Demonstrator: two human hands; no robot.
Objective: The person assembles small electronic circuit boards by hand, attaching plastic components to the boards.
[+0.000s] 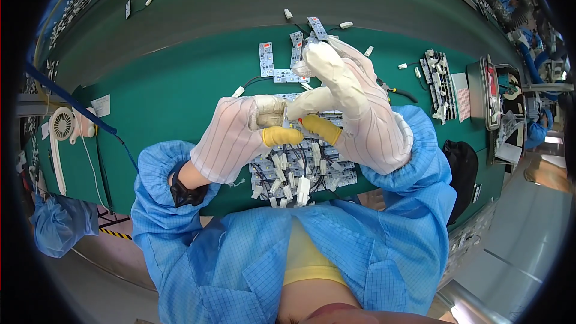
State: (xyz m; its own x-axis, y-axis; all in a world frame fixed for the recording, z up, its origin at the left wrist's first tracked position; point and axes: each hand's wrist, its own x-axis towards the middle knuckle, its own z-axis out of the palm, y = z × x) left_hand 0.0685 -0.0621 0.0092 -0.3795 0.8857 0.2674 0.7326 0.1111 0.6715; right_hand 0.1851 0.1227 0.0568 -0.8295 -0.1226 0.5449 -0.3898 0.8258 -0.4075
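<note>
Both my hands wear white striped gloves with yellow covers on the thumbs. My left hand (240, 129) is closed, its fingers curled and its thumb pressed in, gripping a small circuit board (291, 124) that mostly hides between the hands. From the right, my right hand (354, 96) pinches at the same piece with thumb and forefinger, while its other fingers reach forward. Under and below the hands lies a block of circuit boards (342, 177) with black wires and white connectors (303, 191). Just beyond them are several loose boards (266, 59), partly covered by my right fingers.
Dark-handled pliers (403, 94) lie right of my right hand. Farther right are a stack of boards (438, 84), a pink label sheet (461, 97) and a metal box (483, 93). A small fan (62, 123) stands left. A grey belt (198, 21) runs behind the green mat (156, 96).
</note>
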